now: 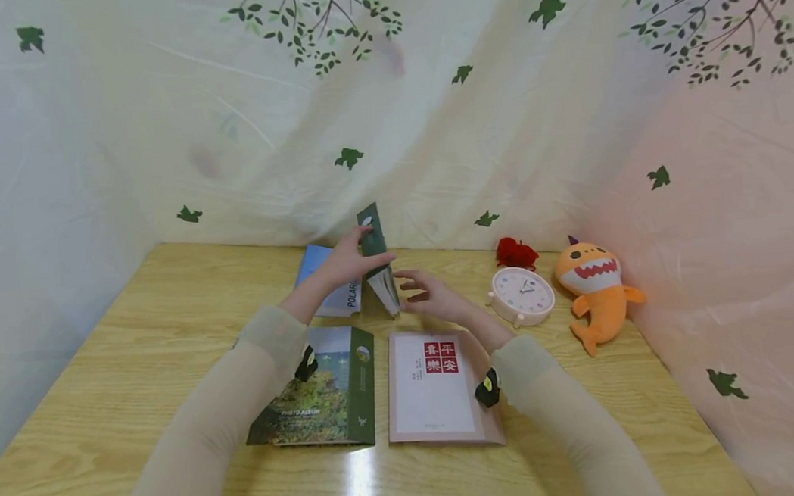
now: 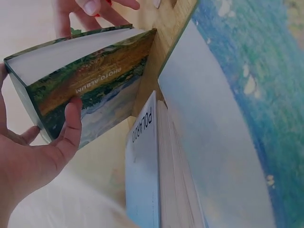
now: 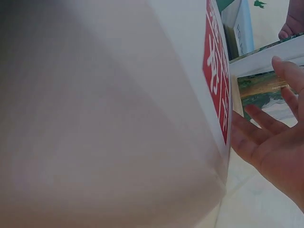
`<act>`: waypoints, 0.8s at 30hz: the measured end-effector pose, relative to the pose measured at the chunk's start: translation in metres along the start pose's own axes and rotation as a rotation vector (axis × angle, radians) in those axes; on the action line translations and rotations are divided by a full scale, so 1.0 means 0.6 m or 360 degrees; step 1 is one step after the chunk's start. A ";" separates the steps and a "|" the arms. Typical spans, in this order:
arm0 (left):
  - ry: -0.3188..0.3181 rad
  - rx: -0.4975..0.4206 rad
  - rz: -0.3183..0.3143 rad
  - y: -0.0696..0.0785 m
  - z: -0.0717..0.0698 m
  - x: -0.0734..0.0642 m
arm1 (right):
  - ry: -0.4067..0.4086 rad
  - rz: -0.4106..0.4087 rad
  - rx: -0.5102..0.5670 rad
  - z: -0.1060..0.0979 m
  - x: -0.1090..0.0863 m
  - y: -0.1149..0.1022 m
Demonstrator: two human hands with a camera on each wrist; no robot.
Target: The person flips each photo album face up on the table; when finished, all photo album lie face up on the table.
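Note:
My left hand (image 1: pixel 352 264) holds a small photo album (image 1: pixel 372 242) upright by its dark green spine, thumb on one cover and fingers on the other. In the left wrist view, the album's painted cover (image 2: pixel 102 80) bears the words PHOTO ALBUM, and its covers spread apart around the pale pages. My right hand (image 1: pixel 434 295) is beside the album's lower page edges, fingers loosely bent and apart, gripping nothing. Left of the held album, a light blue album marked POLAROID (image 1: pixel 311 262) stands, partly hidden behind my left hand and wrist.
Nearer me stand a larger landscape-covered photo album (image 1: pixel 333 388), partly under my left sleeve, and a pink-and-white album with red characters (image 1: pixel 440 401). At right are a pink round clock (image 1: pixel 523 296), a red object (image 1: pixel 515 253) and an orange shark plush (image 1: pixel 606 311). A curtain hangs behind.

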State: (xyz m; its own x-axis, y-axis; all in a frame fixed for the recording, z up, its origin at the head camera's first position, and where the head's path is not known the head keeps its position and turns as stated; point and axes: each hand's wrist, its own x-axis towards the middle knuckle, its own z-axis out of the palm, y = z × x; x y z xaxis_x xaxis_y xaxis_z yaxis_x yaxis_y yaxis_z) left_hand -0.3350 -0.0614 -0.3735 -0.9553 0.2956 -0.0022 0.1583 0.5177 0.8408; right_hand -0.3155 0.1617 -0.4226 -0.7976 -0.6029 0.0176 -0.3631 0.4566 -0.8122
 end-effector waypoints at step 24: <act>-0.0050 -0.0571 0.0005 -0.016 0.013 -0.009 | -0.0098 0.0020 0.0196 -0.014 -0.012 0.025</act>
State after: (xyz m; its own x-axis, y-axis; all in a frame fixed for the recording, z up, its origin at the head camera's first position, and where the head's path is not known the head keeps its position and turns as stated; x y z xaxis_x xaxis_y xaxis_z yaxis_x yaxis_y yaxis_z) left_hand -0.3290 -0.0616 -0.3857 -0.9459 0.3243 -0.0112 0.0582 0.2037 0.9773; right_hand -0.3192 0.1783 -0.4298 -0.7693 -0.6384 -0.0254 -0.2887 0.3828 -0.8776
